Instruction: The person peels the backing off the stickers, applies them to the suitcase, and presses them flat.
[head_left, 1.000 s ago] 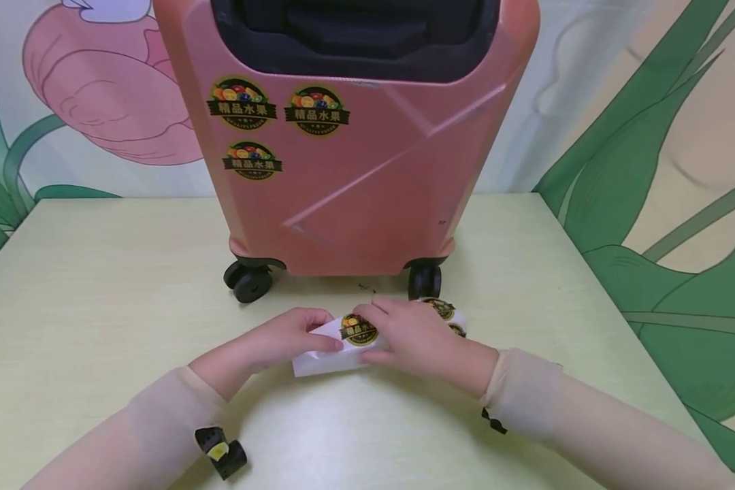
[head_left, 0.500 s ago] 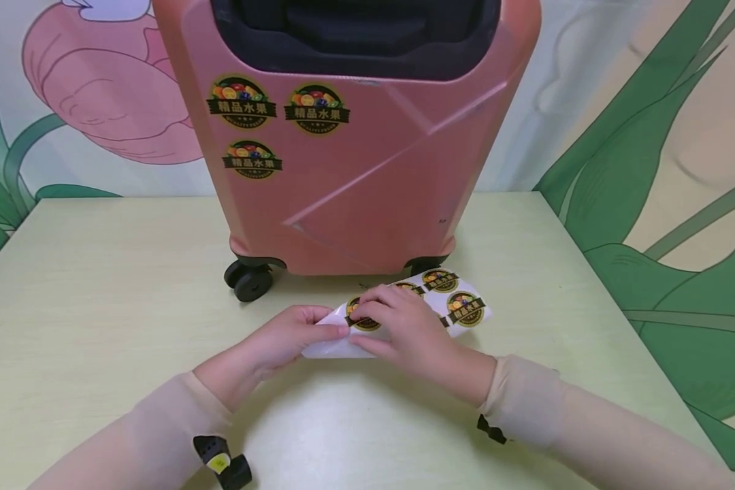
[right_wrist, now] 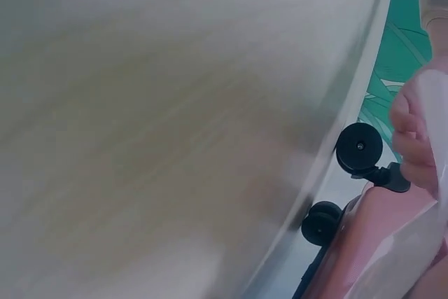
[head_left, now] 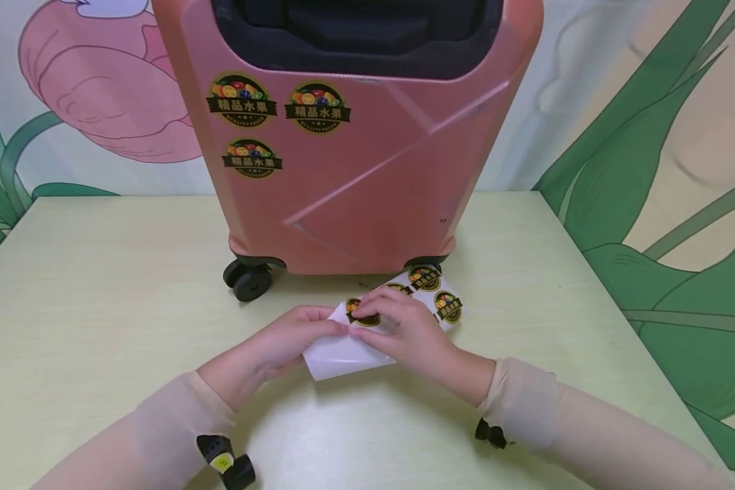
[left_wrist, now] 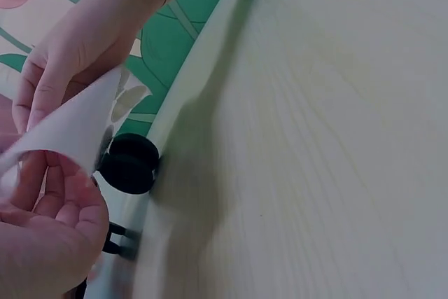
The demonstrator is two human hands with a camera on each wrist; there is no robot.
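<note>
A white sheet (head_left: 343, 357) of round fruit stickers is bent between the two hands, in front of the suitcase. My left hand (head_left: 288, 340) grips its left end, thumb on top and fingers beneath. My right hand (head_left: 416, 333) reaches over the sheet, its thumb and fingertips pinching at the edge of the leftmost sticker (head_left: 367, 316), which they partly cover. More stickers (head_left: 448, 307) show beyond the right hand. In the left wrist view the sheet (left_wrist: 70, 120) curves above my left hand (left_wrist: 56, 236), with its fingers curled under it.
An upright pink suitcase (head_left: 367, 184) stands on the pale table (head_left: 116, 286), its black wheels (head_left: 248, 280) just behind the hands. Two matching stickers (head_left: 241, 102) sit in its top row, with another sticker (head_left: 252, 158) below. A cartoon backdrop (head_left: 637, 150) hangs behind.
The sheet's right end has come up, showing more stickers, then shifted slightly left. Its near edge now slants lower toward me. The right fingertips have moved in close to the left thumb.
</note>
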